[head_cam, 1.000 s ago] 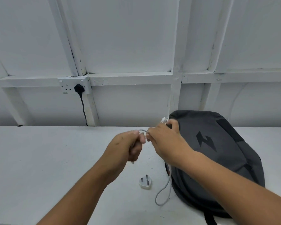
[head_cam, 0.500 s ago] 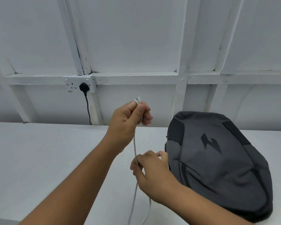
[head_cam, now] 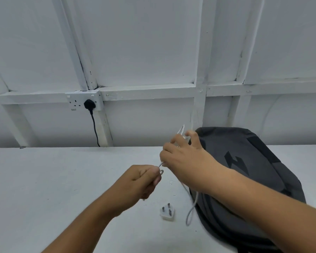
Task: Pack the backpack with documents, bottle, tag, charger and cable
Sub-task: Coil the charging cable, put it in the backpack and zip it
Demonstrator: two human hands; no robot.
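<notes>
Both hands are busy with the white cable (head_cam: pixel 195 201) just above the table (head_cam: pixel 62 179). The left hand (head_cam: pixel 144 179) is gripping one stretch of it in a closed fist. The right hand (head_cam: pixel 184 157) is holding a bunch of loops, some poking up past the fingers and one dangling down beside the dark backpack (head_cam: pixel 244 170), which is lying flat on the table's right side. The white charger (head_cam: pixel 167 210) is sitting prongs-up on the table near that dangling loop.
</notes>
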